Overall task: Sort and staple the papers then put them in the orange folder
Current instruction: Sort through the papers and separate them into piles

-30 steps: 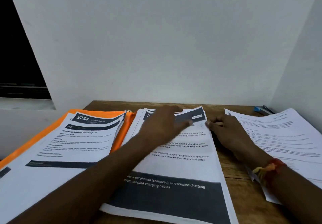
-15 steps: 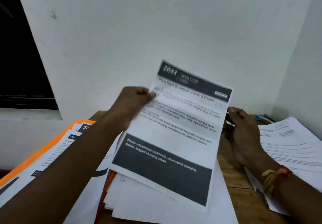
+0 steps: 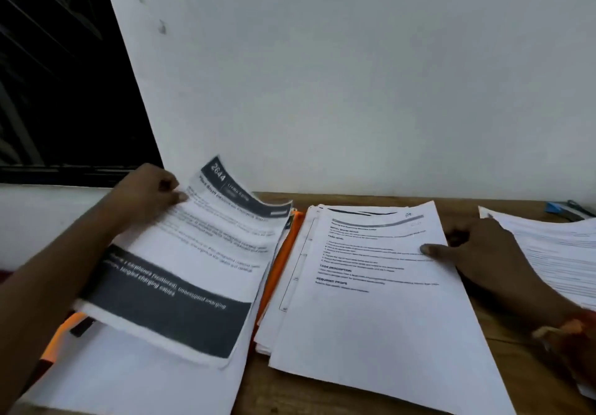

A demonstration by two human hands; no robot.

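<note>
Sorting appears to be the step in hand; no stapling is evident.

At centre left, the left hand [image 3: 151,193] pinches the upper left edge of a sheet [image 3: 193,259], thumb and fingers closed on the paper. The sheet hangs curled and tilted over the left pile [image 3: 129,382]. That pile lies on the folder [image 3: 285,253], whose orange shows at lower left and as a strip at centre frame.

Recommendation: lower the sheet flat and square its corners to the pile beneath, so that later stapling catches every page. The curl could let it slide towards the folder's edge.

Writing on the sheet: "2644" in the dark header is legible. The white text in the lower dark band is blurred; "charging cables" is likely.

Right of centre, the middle pile [image 3: 371,301] lies fanned on the table [image 3: 354,200]. Its top page reads "TASK DESCRIPTION" and "REQUIRED PROPS"; the finer lines are too small to read.

The right hand [image 3: 483,253] lays its thumb on this pile's right edge. Whether the fingers grip underneath, I cannot tell. That pressure should hold the pile steady.

At far right lies a right pile [image 3: 554,253], print illegible. A blue item [image 3: 553,207] at upper right cannot be identified.
</note>
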